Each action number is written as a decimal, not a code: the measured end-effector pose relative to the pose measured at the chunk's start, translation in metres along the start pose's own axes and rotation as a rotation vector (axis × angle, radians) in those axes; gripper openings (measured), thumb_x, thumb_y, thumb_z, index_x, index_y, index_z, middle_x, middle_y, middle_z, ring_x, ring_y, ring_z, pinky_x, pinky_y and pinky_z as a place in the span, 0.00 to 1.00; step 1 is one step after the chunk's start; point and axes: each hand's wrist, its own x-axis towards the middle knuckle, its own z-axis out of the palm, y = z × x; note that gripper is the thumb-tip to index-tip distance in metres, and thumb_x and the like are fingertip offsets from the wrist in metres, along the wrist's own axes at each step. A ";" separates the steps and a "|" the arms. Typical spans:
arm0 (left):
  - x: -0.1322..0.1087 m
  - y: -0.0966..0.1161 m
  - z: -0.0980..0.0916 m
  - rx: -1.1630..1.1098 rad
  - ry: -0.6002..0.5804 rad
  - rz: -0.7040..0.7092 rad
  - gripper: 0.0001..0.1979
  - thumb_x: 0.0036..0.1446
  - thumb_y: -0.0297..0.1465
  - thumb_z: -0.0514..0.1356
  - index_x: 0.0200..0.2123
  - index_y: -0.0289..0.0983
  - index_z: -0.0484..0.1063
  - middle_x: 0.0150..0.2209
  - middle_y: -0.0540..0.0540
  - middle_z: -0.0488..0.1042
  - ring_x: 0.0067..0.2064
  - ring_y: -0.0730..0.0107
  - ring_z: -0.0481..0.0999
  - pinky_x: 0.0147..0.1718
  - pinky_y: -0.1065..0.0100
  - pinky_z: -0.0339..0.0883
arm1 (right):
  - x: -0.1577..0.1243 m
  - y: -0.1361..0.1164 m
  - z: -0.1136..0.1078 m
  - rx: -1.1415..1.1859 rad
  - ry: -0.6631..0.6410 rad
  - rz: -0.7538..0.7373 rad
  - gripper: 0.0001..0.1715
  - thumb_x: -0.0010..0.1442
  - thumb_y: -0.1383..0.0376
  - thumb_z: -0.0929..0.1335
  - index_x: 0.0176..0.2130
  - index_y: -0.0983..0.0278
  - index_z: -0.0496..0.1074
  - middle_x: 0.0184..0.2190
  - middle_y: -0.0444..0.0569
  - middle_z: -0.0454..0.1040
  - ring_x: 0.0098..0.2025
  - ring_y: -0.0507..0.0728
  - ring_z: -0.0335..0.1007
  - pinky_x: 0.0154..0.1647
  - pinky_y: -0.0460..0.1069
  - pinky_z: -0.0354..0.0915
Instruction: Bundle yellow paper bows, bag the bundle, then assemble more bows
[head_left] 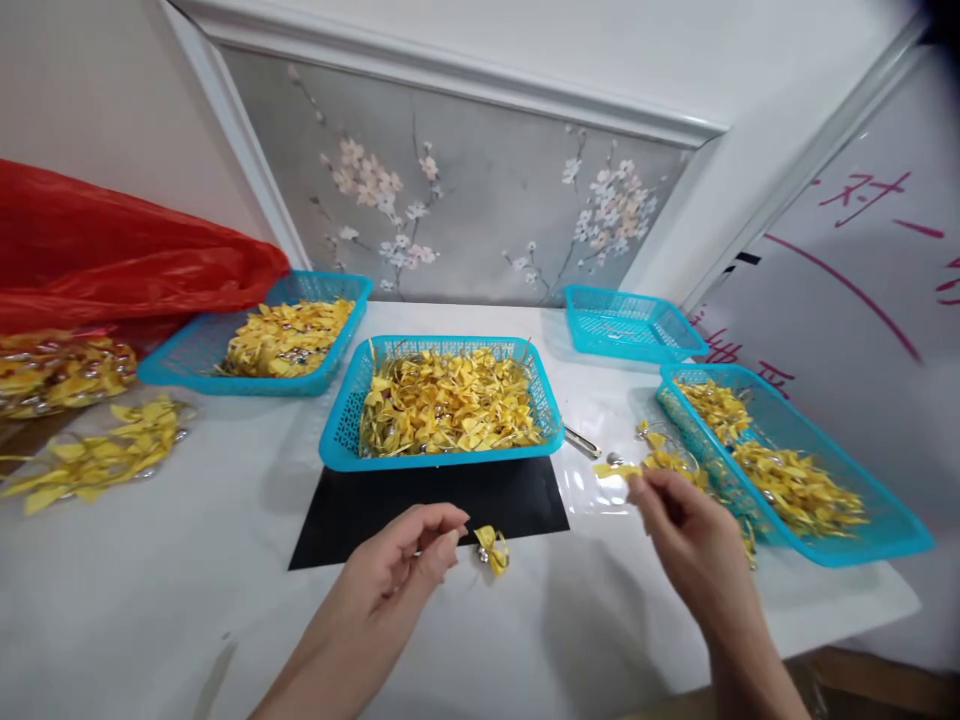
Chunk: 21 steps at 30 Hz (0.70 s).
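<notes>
My right hand (694,535) is closed in a pinch on a yellow ribbon bow (615,470), with a small silver bell beside the ribbon's tip. At the front middle, my left hand (401,575) has its thumb and fingertips pressed together; whatever is between them is too small to make out. Just right of those fingertips is another yellow bow with a silver bell (491,550), apart from the visible fingers. Beyond both hands, a blue basket (442,463) holds a heap of yellow bows (450,400) and stands partly over a black mat (427,510).
Loose bows (667,455) lie behind my right hand, beside a right-hand blue basket (862,555) with more bows. Nail clippers (581,442) lie on a clear bag (600,495). Another blue basket (630,350) stands back right. At left are a blue basket (180,375), red plastic (127,240) and bagged bows (105,455).
</notes>
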 end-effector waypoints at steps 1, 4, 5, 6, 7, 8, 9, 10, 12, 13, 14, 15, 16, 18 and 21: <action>0.001 -0.003 -0.002 -0.003 -0.005 -0.008 0.18 0.55 0.47 0.58 0.42 0.43 0.75 0.34 0.47 0.76 0.35 0.64 0.72 0.34 0.71 0.67 | 0.007 0.012 -0.002 -0.175 0.099 0.011 0.20 0.63 0.54 0.61 0.36 0.64 0.74 0.25 0.48 0.73 0.27 0.56 0.68 0.30 0.47 0.61; 0.000 -0.009 -0.004 -0.006 -0.021 -0.037 0.16 0.57 0.45 0.57 0.42 0.43 0.75 0.34 0.48 0.76 0.37 0.63 0.73 0.35 0.70 0.67 | 0.029 0.038 -0.002 -0.410 0.170 0.070 0.15 0.60 0.59 0.63 0.36 0.63 0.77 0.33 0.54 0.77 0.33 0.60 0.71 0.32 0.50 0.59; -0.001 -0.011 -0.004 -0.006 -0.026 -0.050 0.16 0.57 0.45 0.56 0.42 0.43 0.75 0.33 0.48 0.75 0.37 0.63 0.73 0.36 0.69 0.66 | 0.035 0.043 -0.001 -0.446 0.150 0.092 0.14 0.59 0.60 0.63 0.34 0.62 0.77 0.33 0.54 0.77 0.32 0.61 0.70 0.29 0.50 0.57; -0.002 -0.012 -0.004 -0.005 -0.031 -0.059 0.15 0.58 0.44 0.56 0.41 0.43 0.74 0.33 0.49 0.75 0.37 0.63 0.72 0.36 0.69 0.66 | 0.039 0.047 0.000 -0.486 0.127 0.113 0.14 0.58 0.61 0.64 0.33 0.62 0.78 0.31 0.55 0.77 0.30 0.61 0.70 0.27 0.50 0.56; -0.004 -0.014 -0.005 -0.008 -0.036 -0.066 0.15 0.58 0.44 0.56 0.41 0.43 0.74 0.32 0.49 0.74 0.37 0.63 0.72 0.36 0.68 0.66 | 0.043 0.049 0.000 -0.522 0.107 0.132 0.14 0.58 0.62 0.63 0.32 0.62 0.78 0.30 0.55 0.77 0.28 0.62 0.70 0.25 0.50 0.54; -0.005 -0.015 -0.005 -0.011 -0.040 -0.071 0.15 0.58 0.44 0.55 0.41 0.43 0.74 0.32 0.49 0.74 0.37 0.64 0.72 0.37 0.68 0.66 | 0.045 0.049 -0.001 -0.552 0.091 0.148 0.15 0.58 0.61 0.63 0.33 0.62 0.79 0.31 0.56 0.78 0.28 0.63 0.70 0.24 0.50 0.54; -0.006 -0.016 -0.006 -0.015 -0.043 -0.077 0.14 0.58 0.43 0.55 0.41 0.43 0.74 0.32 0.50 0.74 0.37 0.64 0.72 0.37 0.68 0.66 | 0.045 0.048 -0.002 -0.577 0.088 0.164 0.17 0.58 0.61 0.62 0.37 0.63 0.79 0.33 0.58 0.78 0.28 0.64 0.70 0.24 0.51 0.54; -0.007 -0.017 -0.007 -0.020 -0.046 -0.082 0.14 0.59 0.43 0.55 0.41 0.43 0.74 0.32 0.50 0.74 0.37 0.64 0.72 0.38 0.68 0.65 | 0.045 0.044 -0.004 -0.599 0.098 0.172 0.19 0.59 0.60 0.62 0.41 0.64 0.78 0.37 0.60 0.78 0.31 0.66 0.71 0.24 0.52 0.55; -0.007 -0.019 -0.008 -0.026 -0.046 -0.095 0.14 0.59 0.42 0.55 0.41 0.42 0.74 0.32 0.50 0.73 0.37 0.65 0.72 0.38 0.67 0.65 | 0.038 0.032 -0.007 -0.607 0.151 0.130 0.23 0.60 0.58 0.61 0.49 0.64 0.74 0.45 0.60 0.75 0.35 0.67 0.72 0.26 0.53 0.58; -0.006 -0.020 -0.009 -0.030 -0.042 -0.100 0.14 0.59 0.42 0.55 0.41 0.42 0.74 0.32 0.50 0.73 0.37 0.65 0.71 0.38 0.67 0.65 | 0.032 0.023 -0.007 -0.564 0.169 0.074 0.23 0.60 0.57 0.61 0.49 0.63 0.73 0.45 0.59 0.75 0.35 0.66 0.72 0.27 0.53 0.59; -0.005 -0.020 -0.009 -0.034 -0.039 -0.100 0.14 0.59 0.42 0.55 0.41 0.42 0.74 0.31 0.50 0.72 0.36 0.65 0.71 0.37 0.67 0.65 | 0.025 0.013 -0.006 -0.488 0.164 -0.003 0.21 0.60 0.56 0.62 0.46 0.63 0.74 0.43 0.57 0.76 0.33 0.64 0.72 0.27 0.53 0.61; -0.004 -0.021 -0.009 -0.040 -0.036 -0.096 0.14 0.60 0.42 0.54 0.40 0.41 0.74 0.31 0.50 0.72 0.36 0.65 0.71 0.37 0.67 0.65 | 0.017 0.002 -0.003 -0.366 0.108 -0.094 0.18 0.59 0.56 0.62 0.42 0.62 0.74 0.38 0.54 0.76 0.30 0.60 0.72 0.28 0.52 0.63; -0.002 -0.022 -0.009 -0.048 -0.037 -0.089 0.13 0.60 0.41 0.54 0.40 0.41 0.74 0.31 0.50 0.72 0.36 0.66 0.71 0.37 0.67 0.65 | 0.007 -0.009 0.001 -0.218 -0.006 -0.179 0.16 0.59 0.55 0.63 0.39 0.62 0.74 0.33 0.51 0.76 0.26 0.57 0.70 0.28 0.50 0.64; 0.001 -0.022 -0.006 -0.072 -0.042 -0.072 0.13 0.60 0.41 0.55 0.40 0.41 0.74 0.32 0.50 0.73 0.36 0.66 0.71 0.38 0.67 0.65 | -0.012 -0.030 0.015 -0.022 -0.334 -0.303 0.14 0.59 0.56 0.66 0.41 0.61 0.73 0.29 0.47 0.74 0.24 0.54 0.68 0.25 0.48 0.64; 0.003 -0.023 -0.002 -0.091 -0.051 -0.059 0.12 0.60 0.40 0.55 0.40 0.40 0.74 0.32 0.50 0.73 0.37 0.65 0.72 0.38 0.67 0.65 | -0.036 -0.050 0.041 0.072 -0.558 -0.327 0.10 0.59 0.59 0.68 0.40 0.61 0.72 0.30 0.47 0.73 0.25 0.54 0.68 0.26 0.47 0.63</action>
